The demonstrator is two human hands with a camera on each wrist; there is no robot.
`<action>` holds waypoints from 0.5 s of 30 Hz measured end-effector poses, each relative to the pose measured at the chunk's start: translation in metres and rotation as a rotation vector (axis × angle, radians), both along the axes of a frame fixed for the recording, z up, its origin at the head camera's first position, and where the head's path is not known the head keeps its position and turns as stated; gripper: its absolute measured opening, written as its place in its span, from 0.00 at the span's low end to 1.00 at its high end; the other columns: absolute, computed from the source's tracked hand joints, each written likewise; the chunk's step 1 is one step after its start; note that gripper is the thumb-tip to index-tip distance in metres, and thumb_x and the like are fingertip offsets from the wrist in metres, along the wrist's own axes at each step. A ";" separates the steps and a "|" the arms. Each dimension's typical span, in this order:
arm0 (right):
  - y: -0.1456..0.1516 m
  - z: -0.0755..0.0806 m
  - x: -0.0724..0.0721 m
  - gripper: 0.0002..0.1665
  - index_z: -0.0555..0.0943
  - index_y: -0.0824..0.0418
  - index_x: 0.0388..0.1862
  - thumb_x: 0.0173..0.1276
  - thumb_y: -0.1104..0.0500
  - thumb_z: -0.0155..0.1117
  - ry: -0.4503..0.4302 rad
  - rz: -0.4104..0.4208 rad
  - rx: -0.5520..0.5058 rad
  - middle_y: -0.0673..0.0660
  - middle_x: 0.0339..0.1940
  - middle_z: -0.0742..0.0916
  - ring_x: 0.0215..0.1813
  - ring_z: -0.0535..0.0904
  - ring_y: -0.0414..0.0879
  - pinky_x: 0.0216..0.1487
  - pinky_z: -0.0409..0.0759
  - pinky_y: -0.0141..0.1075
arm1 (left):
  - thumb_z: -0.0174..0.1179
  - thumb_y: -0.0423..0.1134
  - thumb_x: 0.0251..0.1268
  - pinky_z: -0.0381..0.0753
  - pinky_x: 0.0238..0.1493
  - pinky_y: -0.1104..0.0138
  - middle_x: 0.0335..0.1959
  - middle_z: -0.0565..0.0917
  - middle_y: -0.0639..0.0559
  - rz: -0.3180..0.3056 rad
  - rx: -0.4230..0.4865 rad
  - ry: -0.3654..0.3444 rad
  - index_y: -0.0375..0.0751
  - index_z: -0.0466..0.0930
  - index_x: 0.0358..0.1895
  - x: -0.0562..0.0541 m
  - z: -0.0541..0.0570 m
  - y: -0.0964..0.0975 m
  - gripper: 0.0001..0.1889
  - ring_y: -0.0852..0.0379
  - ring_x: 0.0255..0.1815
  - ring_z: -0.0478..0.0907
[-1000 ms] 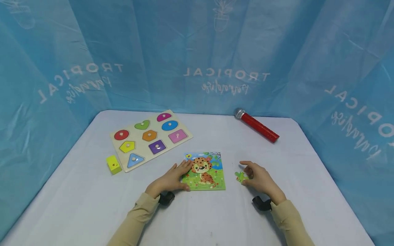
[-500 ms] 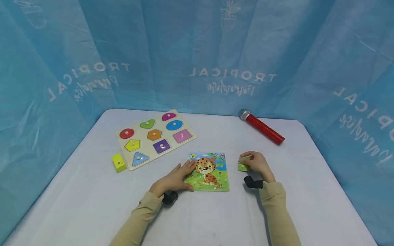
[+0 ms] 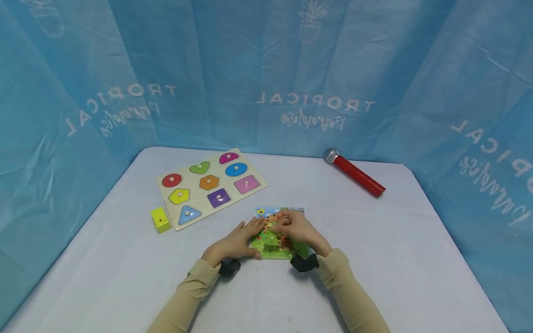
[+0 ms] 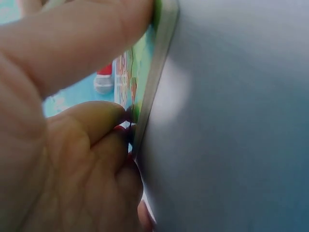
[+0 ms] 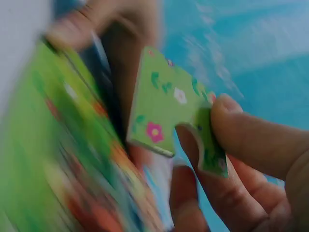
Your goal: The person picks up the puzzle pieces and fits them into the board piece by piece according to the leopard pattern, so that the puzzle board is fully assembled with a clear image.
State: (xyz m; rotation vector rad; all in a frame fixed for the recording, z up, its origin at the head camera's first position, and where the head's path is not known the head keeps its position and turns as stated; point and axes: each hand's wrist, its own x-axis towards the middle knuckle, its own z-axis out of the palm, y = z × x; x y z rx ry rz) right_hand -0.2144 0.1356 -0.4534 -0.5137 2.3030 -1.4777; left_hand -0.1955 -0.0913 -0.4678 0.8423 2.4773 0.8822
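A square jigsaw puzzle [image 3: 301, 251] with a spotted leopard cub picture lies in the middle of the white table. My left hand [image 3: 234, 241] rests at its left side, fingers extended over the picture and thumb at the lower left corner. Between thumb and fingers, my right hand [image 3: 300, 230] pinches a green jigsaw puzzle piece [image 5: 161, 99] printed with small flowers. In the right wrist view that piece is tilted and held apart from the board. From the head view, the right hand covers much of the picture's upper right.
A wooden shape board [image 3: 195, 196] with colored knobbed pieces lies at the back left. Beside its near corner stands a small yellow block [image 3: 160, 220]. A red toy microphone [image 3: 356, 174] lies at the back right. Blue printed cloth [image 3: 233, 69] hangs behind the table.
My right hand has picked up the puzzle piece from the table on the right and carried it left over the puzzle. My left hand stays in place on the puzzle. The head view shifted slightly.
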 end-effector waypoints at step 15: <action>-0.038 -0.019 0.021 0.16 0.76 0.55 0.36 0.57 0.54 0.75 0.381 -0.091 0.449 0.54 0.40 0.79 0.37 0.72 0.44 0.36 0.73 0.35 | 0.69 0.43 0.56 0.39 0.76 0.37 0.78 0.50 0.34 -0.016 0.023 0.017 0.30 0.52 0.75 0.001 0.000 0.002 0.48 0.35 0.79 0.43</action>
